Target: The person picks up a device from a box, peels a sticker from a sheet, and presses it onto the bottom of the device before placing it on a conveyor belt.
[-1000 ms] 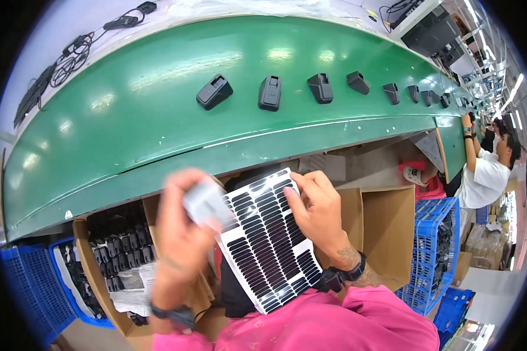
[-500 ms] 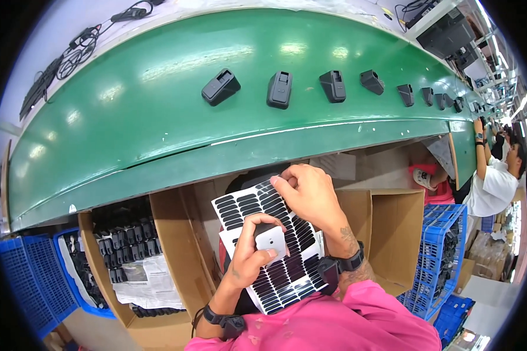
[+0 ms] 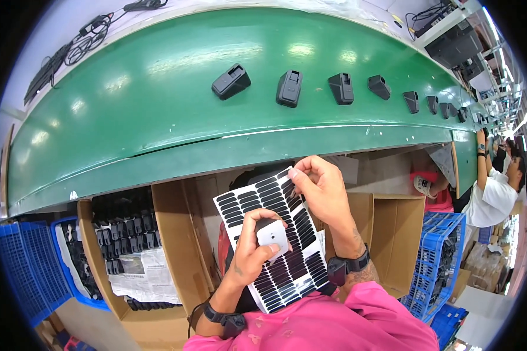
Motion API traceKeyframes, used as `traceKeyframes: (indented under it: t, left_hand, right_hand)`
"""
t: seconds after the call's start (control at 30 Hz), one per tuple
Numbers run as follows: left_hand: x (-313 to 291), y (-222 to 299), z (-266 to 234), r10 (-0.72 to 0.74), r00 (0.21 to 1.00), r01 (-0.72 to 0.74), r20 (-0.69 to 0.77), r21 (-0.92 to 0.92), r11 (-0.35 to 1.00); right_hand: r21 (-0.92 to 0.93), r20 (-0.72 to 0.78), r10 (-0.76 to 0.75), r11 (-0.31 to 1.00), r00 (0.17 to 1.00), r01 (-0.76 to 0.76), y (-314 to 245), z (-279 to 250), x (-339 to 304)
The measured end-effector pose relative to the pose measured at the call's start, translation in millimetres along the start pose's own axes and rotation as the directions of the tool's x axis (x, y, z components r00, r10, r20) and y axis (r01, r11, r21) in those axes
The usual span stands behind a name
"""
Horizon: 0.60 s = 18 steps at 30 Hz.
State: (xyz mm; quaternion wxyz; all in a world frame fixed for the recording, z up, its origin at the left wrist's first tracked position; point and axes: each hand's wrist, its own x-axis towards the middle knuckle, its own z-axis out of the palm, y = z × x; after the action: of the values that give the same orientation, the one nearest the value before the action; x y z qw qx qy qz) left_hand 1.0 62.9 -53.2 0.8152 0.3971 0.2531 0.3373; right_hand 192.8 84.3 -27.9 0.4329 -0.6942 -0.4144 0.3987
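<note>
My left hand [image 3: 250,248] is closed around a small housing [image 3: 272,237], whose pale grey face with a little dark hole points up. Beneath it lies a white sheet of black oblong stickers [image 3: 228,212], tilted across my lap. At the sheet's upper right corner, the thumb and index finger of my right hand [image 3: 322,190] pinch together on its edge. Whether a single sticker is between those fingertips cannot be made out. Part of the sheet is hidden by my left hand and the housing.
Several black housings [image 3: 289,89] stand in a row along the green bench [image 3: 158,111]. A carton [image 3: 178,245] of black parts and paper is at left, beside blue crates [image 3: 32,272]. Another carton [image 3: 398,245] and blue crate [image 3: 430,263] are at right. A co-worker [image 3: 492,193] sits farther right.
My right hand has shifted right along the sheet's upper edge, uncovering stickers near the top. My left hand keeps its hold on the housing. The whole view has moved slightly.
</note>
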Motion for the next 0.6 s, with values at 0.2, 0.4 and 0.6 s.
traceKeyframes:
  t: [0.2,0.4,0.6]
  left_hand:
    - [-2.5,4.5,9.6,0.009,0.999,-0.008,-0.044,0.032,0.999]
    - [-14.6,25.6,25.8,-0.079,0.996,0.079,-0.04,-0.018,0.997]
    - [-25.5,55.6,49.2,-0.176,0.98,0.186,-0.094,0.11,0.976]
  right_hand:
    - [0.198,-0.236,-0.115,0.966,0.965,0.164,-14.8,-8.0,-26.4]
    - [0.472,-0.1,-0.127,0.867,0.987,0.159,-34.4,-3.3,-77.7]
    - [0.564,-0.002,-0.037,0.825,0.999,0.032,-45.4,7.9,-105.3]
